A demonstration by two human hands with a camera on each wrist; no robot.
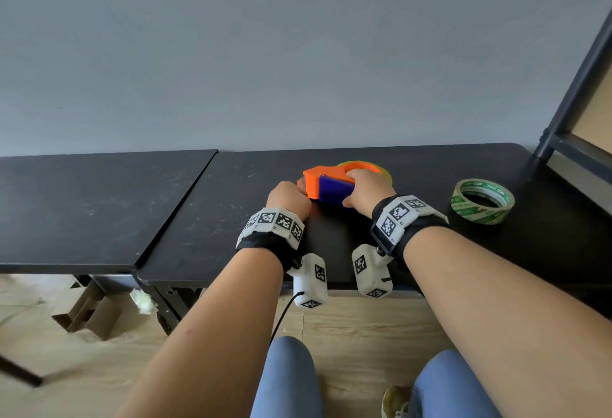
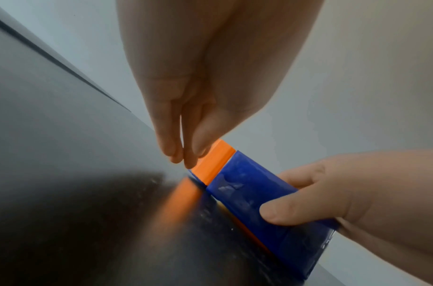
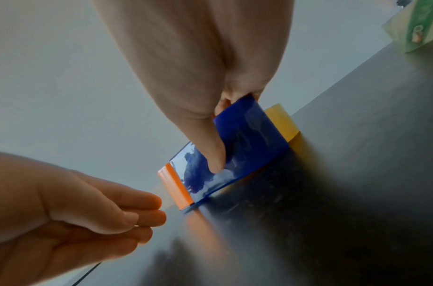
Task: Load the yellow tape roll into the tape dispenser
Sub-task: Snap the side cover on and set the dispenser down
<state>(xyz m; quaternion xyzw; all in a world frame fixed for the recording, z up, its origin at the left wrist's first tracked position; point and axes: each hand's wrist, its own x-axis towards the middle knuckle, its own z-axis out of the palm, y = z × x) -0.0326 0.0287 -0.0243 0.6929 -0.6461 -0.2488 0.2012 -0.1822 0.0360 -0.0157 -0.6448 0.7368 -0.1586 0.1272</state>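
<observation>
An orange and blue tape dispenser [image 1: 328, 185] lies on the black table [image 1: 231, 219]. The yellow tape roll [image 1: 385, 174] sits inside it, and its edge shows past the blue plate [image 3: 282, 122]. My right hand [image 1: 367, 185] grips the dispenser, thumb on the blue side plate [image 3: 247, 139] and fingers over the top. My left hand [image 1: 288, 197] is at the dispenser's orange front end [image 2: 215, 160], thumb and fingertips pinched together [image 2: 183, 156]. Whether a tape end lies between them does not show.
A green-printed tape roll [image 1: 482, 200] lies flat on the table to the right of my right hand. A second black table [image 1: 82, 202] adjoins on the left. A dark shelf frame [image 1: 569, 103] stands at the far right. A grey wall runs directly behind.
</observation>
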